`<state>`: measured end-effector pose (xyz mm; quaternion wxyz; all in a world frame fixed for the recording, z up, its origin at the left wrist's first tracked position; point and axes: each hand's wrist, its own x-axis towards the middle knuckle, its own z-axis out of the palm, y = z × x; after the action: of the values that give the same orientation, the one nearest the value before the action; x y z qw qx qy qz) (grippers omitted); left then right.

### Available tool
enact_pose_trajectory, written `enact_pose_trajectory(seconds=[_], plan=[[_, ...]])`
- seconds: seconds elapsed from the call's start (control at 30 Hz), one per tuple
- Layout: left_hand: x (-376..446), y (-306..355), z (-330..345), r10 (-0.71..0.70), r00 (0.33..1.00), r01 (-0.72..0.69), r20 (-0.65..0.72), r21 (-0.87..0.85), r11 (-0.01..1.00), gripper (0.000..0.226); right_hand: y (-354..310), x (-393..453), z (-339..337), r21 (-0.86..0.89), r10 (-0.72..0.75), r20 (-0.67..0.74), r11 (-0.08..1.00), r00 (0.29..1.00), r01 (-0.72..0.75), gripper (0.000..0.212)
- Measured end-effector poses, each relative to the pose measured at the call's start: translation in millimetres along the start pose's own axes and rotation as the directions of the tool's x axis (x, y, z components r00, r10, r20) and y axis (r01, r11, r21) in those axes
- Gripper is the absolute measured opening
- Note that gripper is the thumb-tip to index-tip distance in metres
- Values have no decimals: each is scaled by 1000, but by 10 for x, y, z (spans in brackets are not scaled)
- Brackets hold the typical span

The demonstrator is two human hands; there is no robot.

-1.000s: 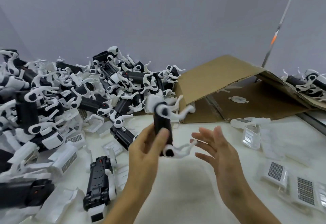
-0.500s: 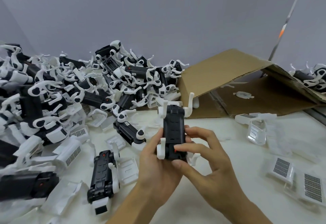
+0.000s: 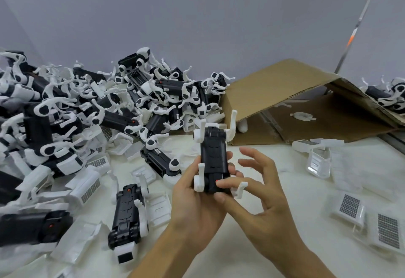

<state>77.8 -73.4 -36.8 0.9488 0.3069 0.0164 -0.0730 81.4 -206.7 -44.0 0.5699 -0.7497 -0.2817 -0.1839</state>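
A black toy robot dog body with white legs (image 3: 213,155) is held belly up above the white table (image 3: 295,181), at the centre of the head view. My left hand (image 3: 195,199) grips it from the left and below. My right hand (image 3: 252,190) pinches its near end: the thumb lies under it, the index finger on top by a small red spot, and the other fingers are spread.
A big pile of the same black-and-white toy bodies (image 3: 87,120) fills the left and back. One body (image 3: 127,216) lies alone near my left forearm. A flattened cardboard box (image 3: 285,100) sits behind. White grille parts (image 3: 372,216) lie on the right.
One second ago my left hand held the toy upright while my right hand was open beside it. Since then the toy was turned belly up and my right hand took hold of its near end.
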Motion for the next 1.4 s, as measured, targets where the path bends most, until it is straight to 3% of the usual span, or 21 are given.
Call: enact_pose_trajectory(seconds=[0.1, 0.23, 0.43, 0.7, 0.8, 0.87, 0.9, 0.97, 1.07, 1.1, 1.17, 1.23, 1.3, 1.4], plan=[[-1, -11, 1, 5, 1000, -5, -23, 13, 1000, 51, 2, 0, 2, -3, -3, 18, 1000, 1000, 3, 44], [-23, 2, 31, -34, 999, 35, 14, -25, 999, 51, -9, -10, 12, 10, -67, -6, 998, 998, 67, 34], [-19, 20, 26, -54, 998, 54, 17, -41, 998, 52, -27, -17, 26, 56, -39, -14, 998, 999, 40, 22], [-36, 32, 54, -74, 996, 70, -41, -91, 993, 50, -34, 9, -6, 8, 92, 27, 996, 995, -92, 24], [-37, 26, 103, 12, 998, -14, -59, -32, 999, 37, -36, 77, -87, 246, 212, 168, 937, 963, -249, 45], [-21, 21, 119, 129, 991, -121, -47, 134, 984, 38, -18, 134, -163, 485, 329, 211, 783, 921, -390, 69], [-18, 19, 104, 202, 979, -181, -42, 293, 939, 43, -18, 159, -189, 543, 359, 224, 726, 906, -421, 77], [-31, 41, 88, 309, 951, -244, -5, 599, 763, 47, -47, 180, -188, 516, 357, 268, 731, 895, -446, 73], [-57, 156, 92, 211, 977, -157, 31, 776, 611, 50, -52, 163, -148, 463, 424, 308, 715, 852, -523, 64], [-56, 207, 65, 214, 976, -139, 29, 843, 520, 53, -49, 165, -148, 500, 456, 280, 682, 845, -534, 60], [-21, 335, -35, 400, 915, -154, 51, 961, 231, 46, -54, 190, -183, 623, 540, 188, 581, 821, -524, 37], [-1, 460, -136, 599, 794, -124, 107, 992, -13, 22, -61, 237, -237, 737, 626, 100, 476, 774, -480, 19], [9, 543, -227, 622, 768, -35, 149, 981, -192, 8, -39, 265, -298, 792, 669, 43, 430, 742, -433, 18], [8, 562, -344, 593, 787, 199, 173, 837, -509, 39, -42, 272, -327, 811, 690, 30, 406, 723, -421, 18]])
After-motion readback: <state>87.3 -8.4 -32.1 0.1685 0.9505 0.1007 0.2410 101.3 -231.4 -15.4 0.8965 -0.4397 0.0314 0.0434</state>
